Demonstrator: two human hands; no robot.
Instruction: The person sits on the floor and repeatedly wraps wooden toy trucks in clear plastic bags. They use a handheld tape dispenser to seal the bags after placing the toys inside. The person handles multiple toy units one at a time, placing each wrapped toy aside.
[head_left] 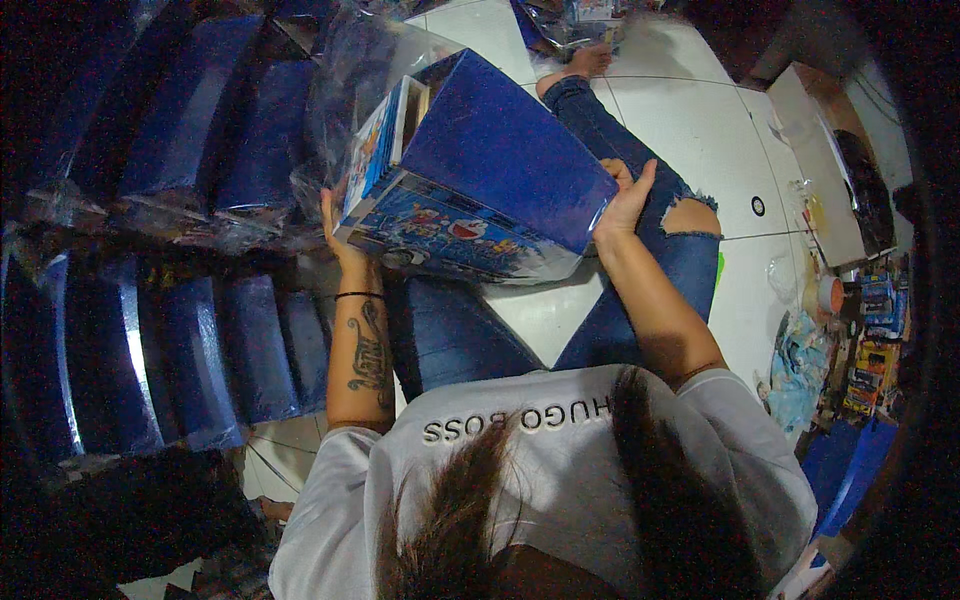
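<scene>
Above my lap I hold a large blue box [510,160], tilted, with a colourful cartoon print on the side towards me. At its open left end show upright book-like items [378,145] with white and blue edges. My left hand [343,230] is pressed to the lower left end, most of its fingers hidden behind the box. My right hand [625,200] grips the right end, thumb sticking up. A clear plastic wrap [385,50] spreads loosely behind the box's left part and partly covers it.
Rows of similar blue boxes [185,110] in clear plastic stand along the left. White floor tiles [680,110] lie ahead, with a small black ring-shaped thing [757,206]. Boxes, packets [870,375] and a light blue plastic bag [798,365] line the right side.
</scene>
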